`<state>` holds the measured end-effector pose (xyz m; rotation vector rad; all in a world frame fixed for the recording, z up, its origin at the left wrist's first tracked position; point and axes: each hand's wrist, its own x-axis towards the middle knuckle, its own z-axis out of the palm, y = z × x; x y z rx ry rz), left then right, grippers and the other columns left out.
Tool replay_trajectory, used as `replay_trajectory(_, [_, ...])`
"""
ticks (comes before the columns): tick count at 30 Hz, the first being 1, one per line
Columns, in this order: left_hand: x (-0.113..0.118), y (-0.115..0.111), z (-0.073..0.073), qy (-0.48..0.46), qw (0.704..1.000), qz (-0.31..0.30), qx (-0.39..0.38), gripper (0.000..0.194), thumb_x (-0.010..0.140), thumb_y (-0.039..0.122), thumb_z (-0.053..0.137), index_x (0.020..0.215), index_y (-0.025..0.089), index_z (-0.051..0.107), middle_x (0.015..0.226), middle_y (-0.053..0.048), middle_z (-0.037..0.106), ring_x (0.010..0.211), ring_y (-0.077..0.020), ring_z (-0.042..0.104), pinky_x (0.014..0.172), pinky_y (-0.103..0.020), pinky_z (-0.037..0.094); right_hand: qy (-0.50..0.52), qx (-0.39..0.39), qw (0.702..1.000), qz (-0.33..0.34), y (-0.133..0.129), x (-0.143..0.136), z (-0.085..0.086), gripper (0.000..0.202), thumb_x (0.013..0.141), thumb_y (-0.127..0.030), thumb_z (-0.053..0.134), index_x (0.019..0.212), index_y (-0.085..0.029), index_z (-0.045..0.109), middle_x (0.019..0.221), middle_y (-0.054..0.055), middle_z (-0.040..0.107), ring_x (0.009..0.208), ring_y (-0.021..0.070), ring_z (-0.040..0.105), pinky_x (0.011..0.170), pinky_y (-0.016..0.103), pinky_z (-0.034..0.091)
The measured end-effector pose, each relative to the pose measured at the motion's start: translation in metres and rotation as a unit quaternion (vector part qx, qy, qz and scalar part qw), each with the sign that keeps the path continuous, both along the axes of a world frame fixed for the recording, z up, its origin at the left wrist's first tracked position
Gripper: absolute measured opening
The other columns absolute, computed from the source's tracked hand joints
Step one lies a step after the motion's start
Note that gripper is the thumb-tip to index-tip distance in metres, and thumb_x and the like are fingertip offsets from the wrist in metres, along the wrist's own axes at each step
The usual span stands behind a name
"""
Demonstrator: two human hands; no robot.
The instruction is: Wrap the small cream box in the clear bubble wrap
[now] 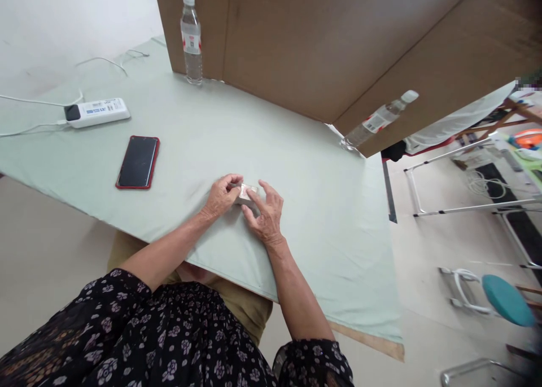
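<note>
While both hands meet over the middle of the green-clothed surface [296, 166], a small pale packet [245, 192] sits pinched between them, resting on or just above the cloth. The left hand [220, 196] comes at it from the left, fingers curled and its thumb and forefinger closed on the packet's near-left end. The right hand [266, 213] comes from the right and slightly nearer the person, its fingers loosely spread, the tips touching the packet's right side and top. What the packet is cannot be told; most of it is hidden by the fingertips. Its long axis seems to run left to right, roughly along the line between the two hands, so each hand holds one end and neither is clearly nearer.

The surface's near edge lies close below the wrists, with the cloth hanging over it. To the left, well apart, lie a red-cased phone [138, 162] and a white power strip [97, 112]. Two water bottles, one upright [191, 39] and one near the right edge [379, 119], stand by the cardboard screen [322, 42] at the back. Bare cloth surrounds the hands on all sides.
</note>
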<state>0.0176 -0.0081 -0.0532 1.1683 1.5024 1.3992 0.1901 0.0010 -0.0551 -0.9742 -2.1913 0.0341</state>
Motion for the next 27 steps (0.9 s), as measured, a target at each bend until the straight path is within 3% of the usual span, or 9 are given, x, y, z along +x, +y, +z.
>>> replay_trajectory(6, [0.0003,0.0004,-0.0003,0.006,1.000,-0.004,0.010,0.037,0.073,0.019,0.058,0.107,0.014,0.071,0.103,-0.007,0.075,0.081,-0.0154,0.066,0.079,-0.028,0.054,0.034,-0.010,0.999,-0.002,0.0017,-0.0036,-0.0014,0.029,0.091,-0.038,0.059,0.116,-0.024,0.062,0.137,0.013,0.060,0.126,0.0289,0.056,0.104,0.046,0.042])
replay_trajectory(10, [0.0004,0.0008,0.0002,0.005,1.000,-0.001,0.008,0.034,0.074,0.020,0.059,0.106,0.015,0.071,0.101,-0.006,0.075,0.082,-0.0155,0.066,0.079,-0.027,0.055,0.068,-0.014,0.997,-0.018,0.0029,0.0019,-0.0035,0.029,0.092,-0.038,0.056,0.117,-0.024,0.061,0.134,0.013,0.061,0.124,0.0290,0.057,0.104,0.047,0.043])
replay_trajectory(17, [0.0000,0.0008,0.0001,0.004,1.000,-0.001,0.004,0.034,0.074,0.018,0.058,0.106,0.015,0.071,0.101,-0.006,0.075,0.080,-0.0151,0.066,0.077,-0.027,0.054,0.037,0.011,0.999,-0.007,0.0021,0.0011,-0.0011,0.036,0.095,-0.041,0.056,0.126,-0.025,0.062,0.137,0.013,0.059,0.126,0.0286,0.057,0.101,0.046,0.045])
replay_trajectory(27, [0.0009,0.0005,0.0008,0.011,1.000,-0.005,0.000,0.031,0.076,0.018,0.057,0.104,0.014,0.071,0.100,-0.006,0.074,0.085,-0.0162,0.066,0.082,-0.028,0.055,0.044,0.025,0.999,0.008,0.0017,0.0009,0.0008,0.020,0.095,-0.035,0.058,0.106,-0.026,0.072,0.130,0.010,0.065,0.119,0.0258,0.060,0.100,0.045,0.046])
